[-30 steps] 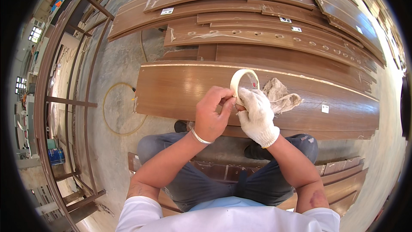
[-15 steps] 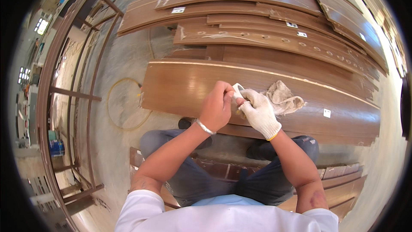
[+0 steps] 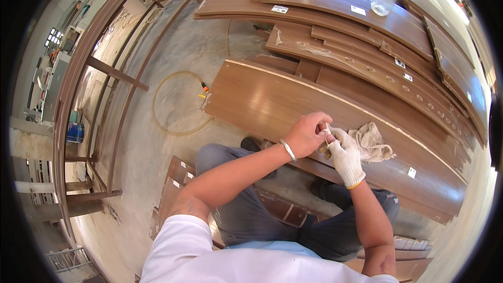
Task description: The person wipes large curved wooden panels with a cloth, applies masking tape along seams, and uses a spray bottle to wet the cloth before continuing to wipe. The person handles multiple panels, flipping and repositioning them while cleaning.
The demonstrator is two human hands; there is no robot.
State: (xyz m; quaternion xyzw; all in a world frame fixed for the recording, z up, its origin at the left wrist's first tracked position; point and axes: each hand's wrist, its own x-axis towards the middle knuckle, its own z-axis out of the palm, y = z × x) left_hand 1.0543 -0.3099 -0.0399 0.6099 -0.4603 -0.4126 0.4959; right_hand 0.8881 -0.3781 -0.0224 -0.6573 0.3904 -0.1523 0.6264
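My bare left hand (image 3: 306,135), with a silver bracelet at its wrist, is closed in a pinch on a small white strip (image 3: 327,129). My right hand (image 3: 346,161) wears a white knitted glove, with a thumb tip bare. Its fingers are closed on the strip's other side, touching my left fingertips. Both hands are over the front edge of a long brown wood-grain panel (image 3: 272,94). Just right of the glove, a crumpled beige cloth (image 3: 372,142) lies on this panel. What the strip is exactly cannot be made out.
Behind lie stacked brown panels (image 3: 325,0), some with white labels, and a clear bottle (image 3: 384,0) with a yellow cap. A yellowish hose (image 3: 155,106) loops on the floor at left, near a brown metal frame (image 3: 118,73). More panels (image 3: 175,175) lie beside my legs.
My view has turned left, so the panels appear tilted and the whole bottle shows. My hands stay together; the white strip, seen as a curled loop before, now shows as a thin edge.
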